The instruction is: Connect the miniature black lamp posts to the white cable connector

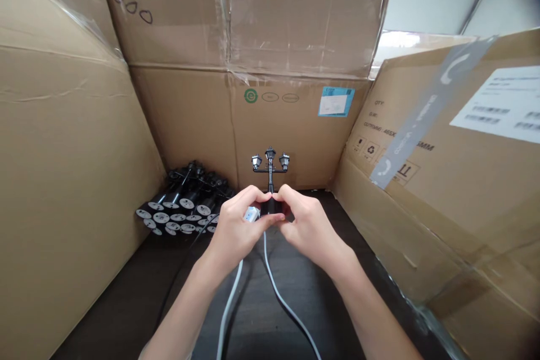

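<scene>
My left hand (236,230) and right hand (310,228) pinch the lamp post (270,171) at its base, pole upright between them.

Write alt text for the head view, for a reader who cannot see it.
Left hand and right hand pinch the base of a black three-lantern model lamp post, held upright, a white cable trailing toward the camera. A pile of similar posts lies left on the dark table, among cardboard boxes.
</scene>
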`<state>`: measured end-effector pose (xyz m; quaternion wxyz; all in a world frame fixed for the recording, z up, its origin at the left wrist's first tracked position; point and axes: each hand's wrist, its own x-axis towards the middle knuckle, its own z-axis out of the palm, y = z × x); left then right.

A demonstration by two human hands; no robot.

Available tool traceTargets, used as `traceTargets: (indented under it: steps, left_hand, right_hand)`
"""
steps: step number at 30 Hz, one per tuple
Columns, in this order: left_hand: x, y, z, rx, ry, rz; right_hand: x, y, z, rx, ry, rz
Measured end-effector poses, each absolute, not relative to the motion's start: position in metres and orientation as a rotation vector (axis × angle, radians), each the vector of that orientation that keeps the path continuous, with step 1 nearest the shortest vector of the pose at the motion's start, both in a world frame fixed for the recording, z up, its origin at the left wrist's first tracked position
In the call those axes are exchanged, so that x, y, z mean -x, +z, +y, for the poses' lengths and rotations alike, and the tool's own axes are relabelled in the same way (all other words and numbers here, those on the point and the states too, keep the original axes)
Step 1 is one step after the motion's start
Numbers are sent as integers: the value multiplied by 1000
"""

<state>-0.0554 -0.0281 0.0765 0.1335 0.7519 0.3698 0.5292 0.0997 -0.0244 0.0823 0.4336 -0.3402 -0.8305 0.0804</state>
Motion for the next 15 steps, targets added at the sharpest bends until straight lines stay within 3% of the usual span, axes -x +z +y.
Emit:
traceTargets:
  steps: [15]
  left_hand:
    - [54, 72, -24, -1733, 1490, 936]
  right_hand:
    - [-98, 77, -20, 887, 122, -1982]
